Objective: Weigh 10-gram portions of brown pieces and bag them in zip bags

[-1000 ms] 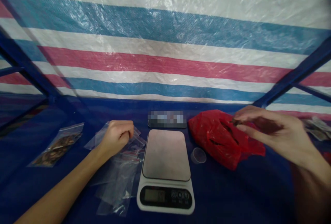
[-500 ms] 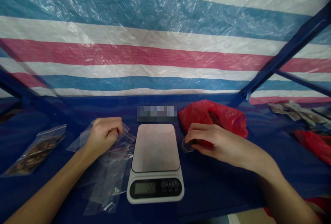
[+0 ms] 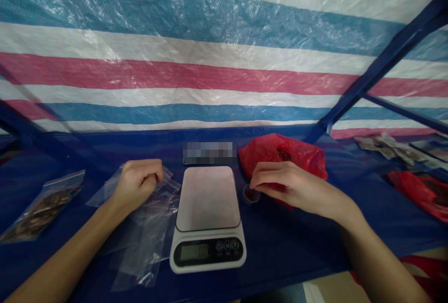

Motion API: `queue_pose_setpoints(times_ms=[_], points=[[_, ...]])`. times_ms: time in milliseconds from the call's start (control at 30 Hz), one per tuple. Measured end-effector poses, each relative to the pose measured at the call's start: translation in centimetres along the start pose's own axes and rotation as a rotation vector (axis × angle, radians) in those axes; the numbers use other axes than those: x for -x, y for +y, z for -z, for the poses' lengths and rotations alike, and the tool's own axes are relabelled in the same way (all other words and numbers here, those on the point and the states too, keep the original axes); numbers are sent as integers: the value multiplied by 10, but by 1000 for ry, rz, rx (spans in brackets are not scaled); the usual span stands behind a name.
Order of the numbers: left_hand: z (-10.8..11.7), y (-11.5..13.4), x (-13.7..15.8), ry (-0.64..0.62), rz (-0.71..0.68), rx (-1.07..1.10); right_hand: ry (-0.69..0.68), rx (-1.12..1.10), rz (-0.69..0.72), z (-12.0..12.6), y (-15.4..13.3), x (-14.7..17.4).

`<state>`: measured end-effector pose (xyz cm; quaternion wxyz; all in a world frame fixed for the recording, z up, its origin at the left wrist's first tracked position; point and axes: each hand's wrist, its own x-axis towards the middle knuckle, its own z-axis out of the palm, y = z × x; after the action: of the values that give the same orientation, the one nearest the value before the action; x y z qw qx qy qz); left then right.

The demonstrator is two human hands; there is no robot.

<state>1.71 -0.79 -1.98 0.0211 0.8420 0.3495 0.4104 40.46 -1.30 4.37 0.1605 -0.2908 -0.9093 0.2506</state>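
Observation:
My left hand (image 3: 140, 181) is curled into a fist over a loose pile of clear zip bags (image 3: 143, 242), and nothing shows in it. My right hand (image 3: 285, 184) is closed in a pinch at the rim of a small clear cup (image 3: 251, 195) with some reddish-brown stuff inside. What the fingertips hold is hidden. Just behind this hand lies a red plastic bag (image 3: 259, 151) with brown pieces in its opening. Between my hands stands a white kitchen scale (image 3: 209, 200), its plate bare and its display lit.
A filled zip bag (image 3: 45, 205) of brown slices lies at the left. Behind the scale is a blurred-out dark object (image 3: 210, 153). Farther right are several flat packets (image 3: 388, 147) and another red bag (image 3: 416, 191). A blue frame bar (image 3: 378, 65) slants up before a striped sheet (image 3: 196, 77).
The view has shifted slightly. My right fingers have lifted a little off the cup, and its brown contents now show more clearly. My left fist stays where it was.

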Motion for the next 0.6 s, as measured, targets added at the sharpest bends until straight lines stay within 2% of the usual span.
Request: queue_pose_setpoints(times_ms=[100, 133, 200, 300, 433, 500, 600], points=[[1, 0, 1, -15, 15, -10, 307, 39, -29, 24, 9, 15], [2, -1, 1, -19, 13, -9, 420, 59, -77, 32, 15, 20], [2, -3, 3, -21, -3, 2, 540, 61, -191, 45, 28, 30], [0, -4, 4, -17, -5, 11, 523, -4, -274, 48, 45, 33], [-2, -2, 3, -7, -10, 11, 425, -113, -261, 33, 43, 22], [-2, 0, 2, -6, -5, 8, 407, -97, -249, 28, 39, 18], [0, 0, 2, 8, 6, 5, 461, -21, -276, 30, 41, 20]])
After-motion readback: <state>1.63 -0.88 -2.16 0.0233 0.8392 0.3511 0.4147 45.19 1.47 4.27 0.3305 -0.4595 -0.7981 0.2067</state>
